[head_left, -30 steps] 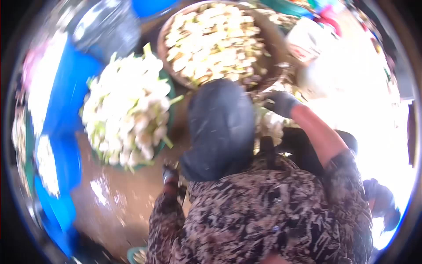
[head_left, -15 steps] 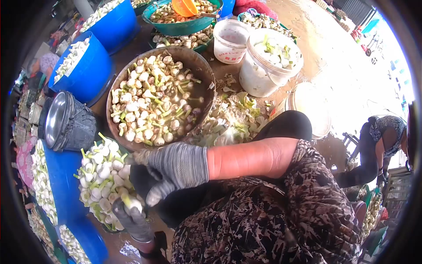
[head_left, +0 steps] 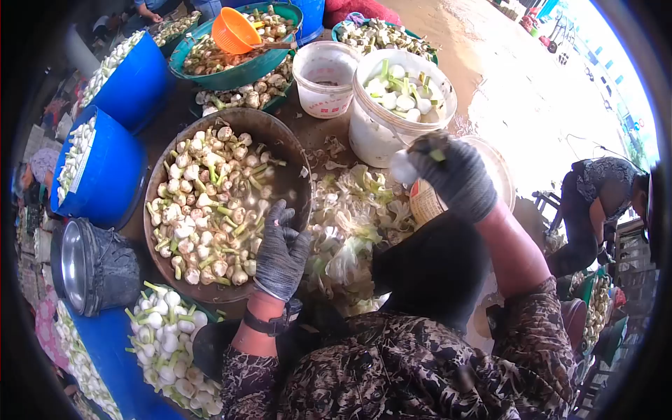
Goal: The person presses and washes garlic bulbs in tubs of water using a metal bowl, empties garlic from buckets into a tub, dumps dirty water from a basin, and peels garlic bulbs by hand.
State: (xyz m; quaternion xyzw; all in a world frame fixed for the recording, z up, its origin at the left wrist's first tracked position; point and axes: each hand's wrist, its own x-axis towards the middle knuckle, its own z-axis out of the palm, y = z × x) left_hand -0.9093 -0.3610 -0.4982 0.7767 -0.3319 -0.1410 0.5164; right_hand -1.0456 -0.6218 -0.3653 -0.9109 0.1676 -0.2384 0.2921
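Observation:
My right hand [head_left: 458, 178], in a grey knitted glove, is closed on a peeled garlic bulb [head_left: 404, 168], its green stem end showing among the fingers. It is just below the rim of a white bucket [head_left: 363, 133] holding peeled garlic with green stems. My left hand [head_left: 282, 255], gloved too, is over the near right rim of a wide brown basin [head_left: 157, 245]. Its fingers are apart and hold nothing I can see. Unpeeled garlic bulbs [head_left: 203, 203] fill most of the basin, with murky water at its right side.
Peeled skins [head_left: 350, 238] lie between basin and buckets. A heap of peeled garlic [head_left: 171, 343] is at lower left. Blue tubs [head_left: 105, 175] of garlic stand left, near a metal bowl [head_left: 73, 259]. An orange strainer [head_left: 236, 31] rests in a green basin. Another person [head_left: 595, 203] bends at right.
My right hand has swung from the lower-left heap to the white bucket with a bulb. My left hand, earlier holding a bulb by that heap, is now at the basin. The view has shifted.

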